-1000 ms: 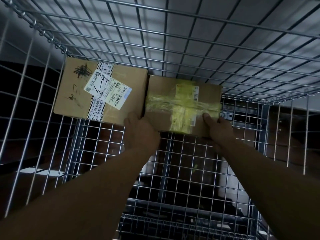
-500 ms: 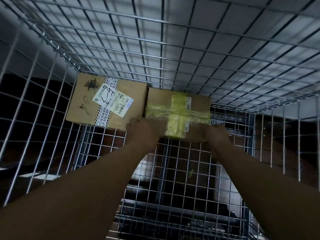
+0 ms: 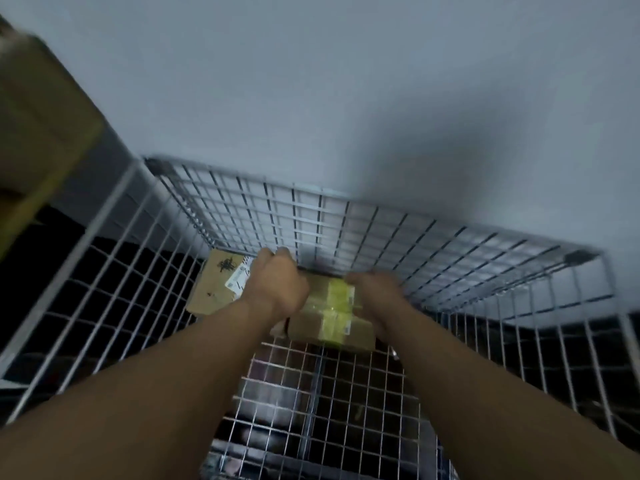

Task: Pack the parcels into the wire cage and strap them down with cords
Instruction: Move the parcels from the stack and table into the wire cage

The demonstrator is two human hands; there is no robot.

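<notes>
A brown parcel crossed with yellow tape (image 3: 330, 315) lies on the wire cage's floor against the cage's back wall (image 3: 311, 209). My left hand (image 3: 278, 285) grips its left side with fingers curled toward the back wall. On the parcel's right side is my right hand (image 3: 375, 294), holding it, though the fingertips are blurred. Left of them sits a second brown parcel with a white label (image 3: 213, 289), partly covered by my left hand and touching or nearly touching the taped one.
Mesh walls enclose the cage on the left (image 3: 104, 271) and right (image 3: 554, 323). A large blurred cardboard box (image 3: 38, 126) looms at the upper left outside the cage. A grey wall stands behind. The near part of the mesh floor (image 3: 322, 393) is bare.
The view has pulled up and back, so the cage's top rim now shows. Both hands have slid from the taped parcel's near corners to its sides. The frame is blurred by motion.
</notes>
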